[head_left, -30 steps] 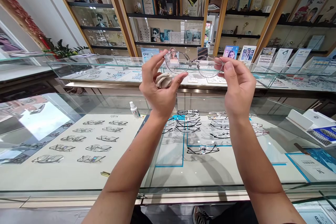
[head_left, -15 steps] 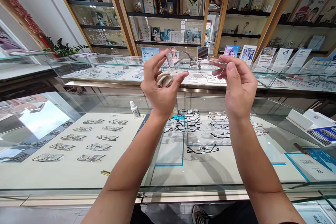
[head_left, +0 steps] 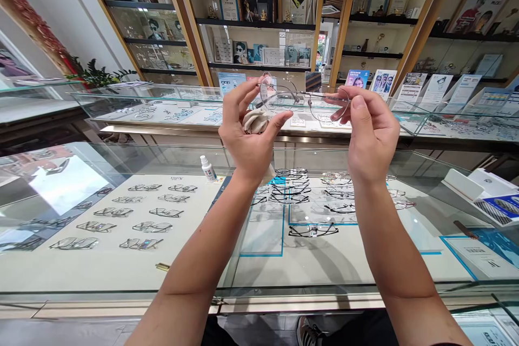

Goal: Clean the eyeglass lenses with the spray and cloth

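A pair of thin-rimmed, round eyeglasses (head_left: 297, 99) is raised above the counter, held between my two hands. My left hand (head_left: 248, 138) touches the outer edge of the left lens with its fingertips. Bunched in the same palm is a pale cloth (head_left: 255, 120), and the left thumb stretches out below the lens. On the other side, my right hand (head_left: 371, 135) pinches the right end of the frame between thumb and fingers. Other eyeglasses (head_left: 313, 230) lie beneath my wrists, inside or under the glass counter.
The glass display counter (head_left: 162, 295) spans the space before me, with rows of glasses on the left. A white spray bottle (head_left: 208, 169) stands behind my left forearm. At right sits a white box (head_left: 482, 190). A second glass counter (head_left: 194, 131) runs behind.
The eyeglasses have tilted slightly, and their temples show at a different angle through the lenses. Both hands have shifted very slightly right.
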Motion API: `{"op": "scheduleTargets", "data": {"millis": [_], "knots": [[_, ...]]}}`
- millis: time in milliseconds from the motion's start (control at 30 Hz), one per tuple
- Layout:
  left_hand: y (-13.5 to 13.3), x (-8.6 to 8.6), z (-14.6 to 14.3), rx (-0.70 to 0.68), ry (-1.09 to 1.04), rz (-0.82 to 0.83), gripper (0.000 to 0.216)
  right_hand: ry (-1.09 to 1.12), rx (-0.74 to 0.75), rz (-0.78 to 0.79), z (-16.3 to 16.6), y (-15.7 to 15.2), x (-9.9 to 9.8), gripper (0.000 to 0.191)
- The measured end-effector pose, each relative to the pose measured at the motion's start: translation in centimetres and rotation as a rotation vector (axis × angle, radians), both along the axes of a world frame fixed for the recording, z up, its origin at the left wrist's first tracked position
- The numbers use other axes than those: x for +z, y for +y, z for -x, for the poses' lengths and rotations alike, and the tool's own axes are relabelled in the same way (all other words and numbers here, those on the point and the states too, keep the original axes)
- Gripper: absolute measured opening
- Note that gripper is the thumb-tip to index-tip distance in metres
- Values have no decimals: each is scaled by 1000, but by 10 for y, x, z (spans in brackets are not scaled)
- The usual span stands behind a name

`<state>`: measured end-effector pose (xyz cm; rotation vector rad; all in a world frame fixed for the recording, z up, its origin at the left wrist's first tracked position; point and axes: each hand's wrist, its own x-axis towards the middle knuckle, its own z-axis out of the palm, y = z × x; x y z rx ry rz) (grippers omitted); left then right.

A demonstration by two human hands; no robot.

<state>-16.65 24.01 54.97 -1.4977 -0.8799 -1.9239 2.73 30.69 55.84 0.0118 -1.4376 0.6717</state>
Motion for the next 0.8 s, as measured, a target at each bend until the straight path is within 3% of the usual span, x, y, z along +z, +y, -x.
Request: {"op": "scheduleTargets", "data": {"millis": [300,500,800], "knots": [[-11,6,-18,16,-76,56,60,-89,-6,36,0,0,-1,46],[-15,8,-24,-109,-129,146,65,-102,-101,-20,1,9,-3,39],[-6,6,-17,-203,-170,148,78,-181,-75,-30,-4,21,-8,35]]}}
